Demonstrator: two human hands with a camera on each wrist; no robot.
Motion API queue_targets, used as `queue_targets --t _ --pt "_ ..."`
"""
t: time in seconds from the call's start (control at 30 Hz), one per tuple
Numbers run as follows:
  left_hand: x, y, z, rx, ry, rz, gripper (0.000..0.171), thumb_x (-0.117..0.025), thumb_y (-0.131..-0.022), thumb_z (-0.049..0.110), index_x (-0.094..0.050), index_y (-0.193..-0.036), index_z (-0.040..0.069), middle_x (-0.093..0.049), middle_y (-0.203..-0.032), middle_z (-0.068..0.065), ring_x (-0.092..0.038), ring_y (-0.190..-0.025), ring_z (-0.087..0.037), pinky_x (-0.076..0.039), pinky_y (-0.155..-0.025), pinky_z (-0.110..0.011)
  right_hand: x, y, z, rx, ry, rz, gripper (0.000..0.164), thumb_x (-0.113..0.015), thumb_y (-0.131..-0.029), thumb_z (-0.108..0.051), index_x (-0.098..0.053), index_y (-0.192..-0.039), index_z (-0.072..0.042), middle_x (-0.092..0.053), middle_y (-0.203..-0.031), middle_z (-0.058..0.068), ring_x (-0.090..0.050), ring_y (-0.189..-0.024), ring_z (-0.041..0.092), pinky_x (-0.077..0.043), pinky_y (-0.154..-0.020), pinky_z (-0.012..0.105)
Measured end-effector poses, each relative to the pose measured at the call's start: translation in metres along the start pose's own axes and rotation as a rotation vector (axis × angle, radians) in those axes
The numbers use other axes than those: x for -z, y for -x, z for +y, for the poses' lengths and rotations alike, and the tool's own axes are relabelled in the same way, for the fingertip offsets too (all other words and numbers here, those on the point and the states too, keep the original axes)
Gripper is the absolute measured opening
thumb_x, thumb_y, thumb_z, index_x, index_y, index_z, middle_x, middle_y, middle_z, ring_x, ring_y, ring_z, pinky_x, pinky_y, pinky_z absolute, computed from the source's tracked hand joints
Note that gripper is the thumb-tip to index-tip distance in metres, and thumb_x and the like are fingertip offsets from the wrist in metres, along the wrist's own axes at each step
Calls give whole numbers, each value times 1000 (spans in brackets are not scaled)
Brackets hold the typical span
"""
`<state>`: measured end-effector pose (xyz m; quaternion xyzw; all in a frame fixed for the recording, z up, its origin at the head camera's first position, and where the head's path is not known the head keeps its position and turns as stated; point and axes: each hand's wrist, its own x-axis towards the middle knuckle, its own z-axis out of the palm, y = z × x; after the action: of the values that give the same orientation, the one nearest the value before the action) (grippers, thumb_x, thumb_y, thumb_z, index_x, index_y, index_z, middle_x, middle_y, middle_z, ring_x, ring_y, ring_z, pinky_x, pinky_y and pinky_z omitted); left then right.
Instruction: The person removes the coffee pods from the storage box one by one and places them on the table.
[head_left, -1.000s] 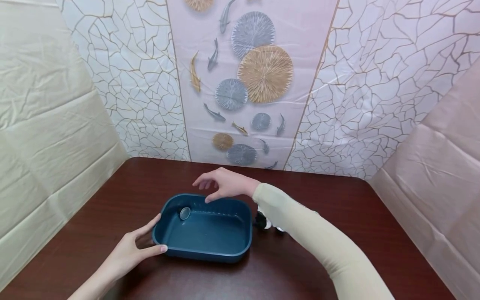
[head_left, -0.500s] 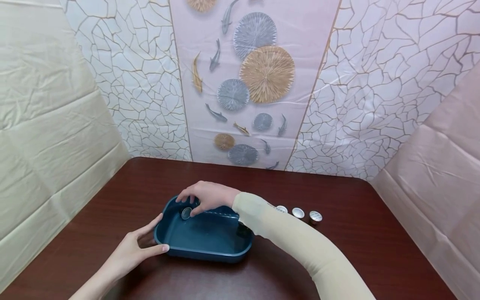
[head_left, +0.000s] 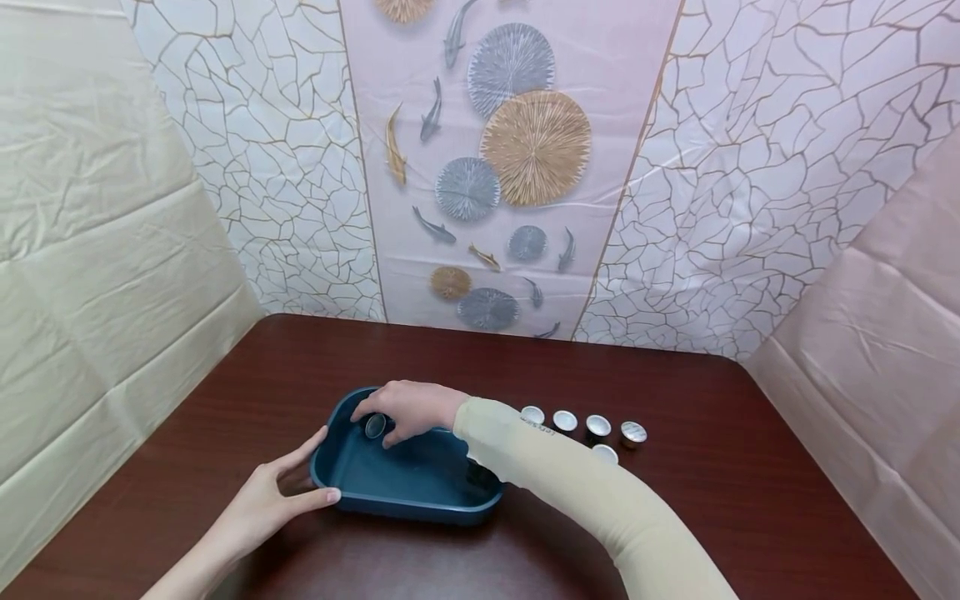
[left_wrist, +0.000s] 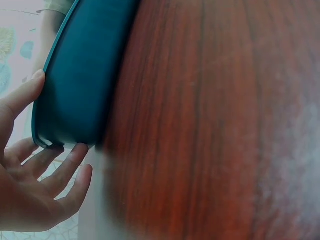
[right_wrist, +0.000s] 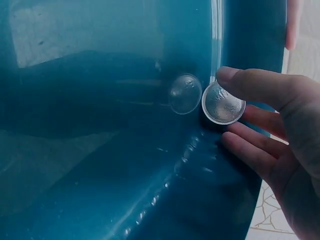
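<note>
My left hand [head_left: 262,504] rests against the left end of a blue rectangular bin [head_left: 405,507], its thumb at the front corner and its fingers spread along the end wall. Inside the bin's far left corner sits a coffee capsule [head_left: 375,426] with a silver foil lid. Down in the bin, my right hand [head_left: 411,408] has its thumb and fingers on either side of this capsule. The right wrist view shows the thumb overlapping the rim of the capsule [right_wrist: 223,104] and fingertips just below it. In the left wrist view, fingertips touch the bin [left_wrist: 82,75] from outside.
Several more foil-lidded capsules [head_left: 597,427] stand on the dark wooden table [head_left: 720,467] right of the bin, partly behind the right sleeve [head_left: 570,467]. Patterned fabric [head_left: 480,167] hangs behind the table, with plain cloth at both sides.
My right hand has moved left and down from above the bin's far rim to around the capsule inside. The sleeve's shift uncovers capsules on the table. The left hand keeps its place.
</note>
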<state>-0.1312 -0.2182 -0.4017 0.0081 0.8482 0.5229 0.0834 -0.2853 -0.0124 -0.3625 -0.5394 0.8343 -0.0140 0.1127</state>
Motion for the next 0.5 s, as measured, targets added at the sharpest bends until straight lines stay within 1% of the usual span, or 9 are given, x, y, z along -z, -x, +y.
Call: queue_targets --t 0.1,0.2,0.33,0.5 --pt "0 0 0 -2 -4 5 86 -78 -85 35 -30 -156 28 -41 -153 -23 -60 -127 -34 -53 -98 -44 -2 -1 0 -7 -7 -8 55 -74 -89 -26 -55 -141 -20 -60 -139 -3 -61 -117 9 -51 -99 22" --pt "-1 0 0 3 -13 8 86 -78 -84 36 -30 -156 29 -43 -152 -23 -61 -126 -35 -53 -99 -46 -6 -1 0 -9 -23 -9 52 -73 -90 -23 -57 -139 -18 -60 -136 -1 -62 -109 11 -53 -90 19" --pt "0 1 0 3 -15 7 86 -78 -85 36 -30 -156 29 -41 -153 -23 -60 -127 -36 -52 -99 -47 -10 -2 0 0 -42 15 49 -72 -91 -17 -58 -137 -16 -58 -133 2 -61 -99 10 -50 -82 14" --pt "0 1 0 -3 -16 11 86 -78 -85 36 -30 -156 29 -43 -152 -23 -60 -126 -35 -52 -100 -47 -13 -3 -1 -5 -51 35 45 -72 -91 -15 -60 -134 -16 -58 -130 3 -59 -94 8 -49 -79 14"
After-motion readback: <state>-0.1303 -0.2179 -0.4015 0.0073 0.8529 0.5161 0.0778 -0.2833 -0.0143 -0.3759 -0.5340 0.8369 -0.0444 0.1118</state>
